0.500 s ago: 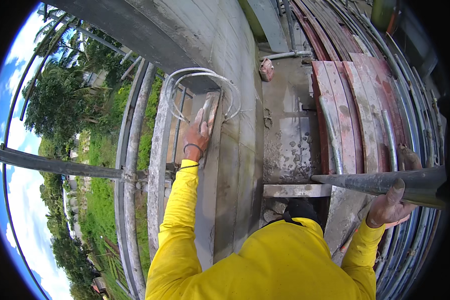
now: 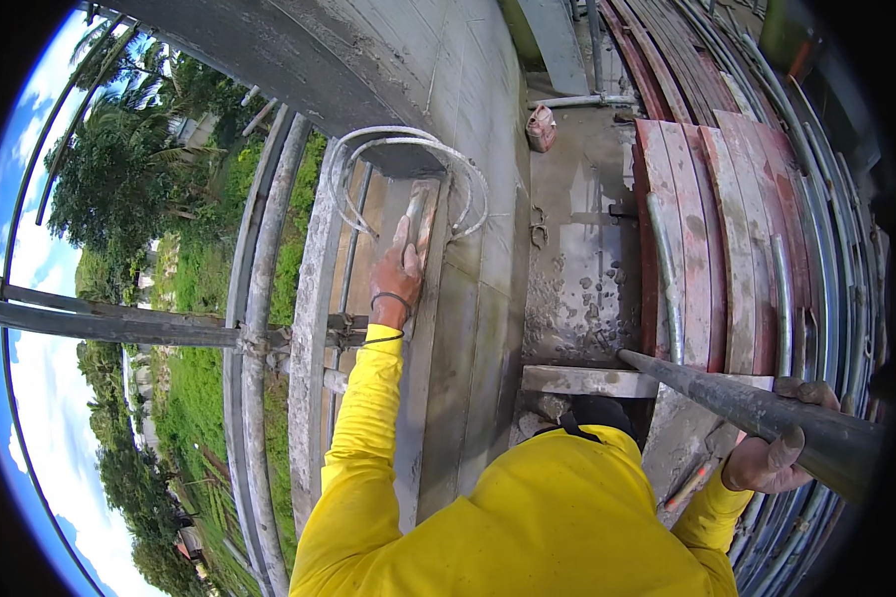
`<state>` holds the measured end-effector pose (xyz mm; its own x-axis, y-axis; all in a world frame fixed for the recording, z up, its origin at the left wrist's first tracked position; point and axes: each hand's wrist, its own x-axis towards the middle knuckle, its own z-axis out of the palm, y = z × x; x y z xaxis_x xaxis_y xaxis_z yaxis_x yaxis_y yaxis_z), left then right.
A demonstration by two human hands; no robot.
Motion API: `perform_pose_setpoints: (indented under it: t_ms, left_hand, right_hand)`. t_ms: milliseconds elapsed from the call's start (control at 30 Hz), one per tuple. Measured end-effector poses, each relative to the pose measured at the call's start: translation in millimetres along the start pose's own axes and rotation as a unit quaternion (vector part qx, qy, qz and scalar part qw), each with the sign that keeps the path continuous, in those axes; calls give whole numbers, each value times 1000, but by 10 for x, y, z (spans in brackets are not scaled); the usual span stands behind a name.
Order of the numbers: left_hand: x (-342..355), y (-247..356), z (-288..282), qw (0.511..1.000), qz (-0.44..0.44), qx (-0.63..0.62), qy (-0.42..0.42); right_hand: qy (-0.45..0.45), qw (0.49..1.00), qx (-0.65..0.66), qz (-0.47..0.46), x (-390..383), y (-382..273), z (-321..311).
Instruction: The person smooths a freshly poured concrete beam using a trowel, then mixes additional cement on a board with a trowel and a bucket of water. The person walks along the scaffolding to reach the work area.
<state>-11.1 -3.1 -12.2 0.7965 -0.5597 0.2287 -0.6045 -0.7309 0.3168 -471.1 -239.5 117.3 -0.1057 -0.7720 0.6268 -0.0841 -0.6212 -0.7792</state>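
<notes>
At the near right, a dark grey pipe (image 2: 707, 388) is grasped by the right hand (image 2: 770, 464), the thumb laid against the near side and the fingers curled over the far side. The pipe's left end is pointed toward a short timber (image 2: 587, 381), which lies crosswise near the middle of the scene. To the left, the left hand (image 2: 396, 274) — a dark band (image 2: 390, 298) worn at its wrist — is placed at a narrow upright recess beside a grey concrete wall (image 2: 483, 269); whether anything is gripped by it cannot be told. Just beyond those fingers, a looped pale cable (image 2: 396, 130) is seen. Both arms are covered by yellow sleeves (image 2: 363, 408). On the right, reddish planks (image 2: 672, 199) are laid side by side, with metal pipes (image 2: 838, 249) stacked beyond them to the right. On the far floor, a reddish pouch (image 2: 541, 129) is noted; its surface is patterned — whether lettering is borne on it cannot be determined. At the left, scaffold tubes (image 2: 259, 259) are observed, with greenery behind.
</notes>
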Motion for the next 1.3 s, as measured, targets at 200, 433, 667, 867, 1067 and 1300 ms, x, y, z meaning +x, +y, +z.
perform_pose_setpoints:
  t_ms: [200, 433, 667, 867, 1067, 1300]
  left_hand:
    - [112, -288, -110, 998, -62, -9, -8]
    - [147, -448, 20, 993, -21, -90, 69]
    - [63, -341, -143, 992, 3, -126, -5]
    - [159, -355, 12, 986, -32, -162, 25]
    - [97, -291, -161, 990, 28, -135, -6]
    - [125, -128, -91, 994, 37, -96, -46]
  right_hand:
    - [12, 1000, -13, -3, 2, 20, -28]
    - [-7, 1000, -4, -7, -1, 82, -96]
    - [11, 997, 46, -53, -8, 142, -71]
    - [4, 998, 29, -61, 25, 65, 6]
    - [12, 998, 41, -48, -11, 100, -63]
    - [10, 999, 25, -40, 8, 94, -78]
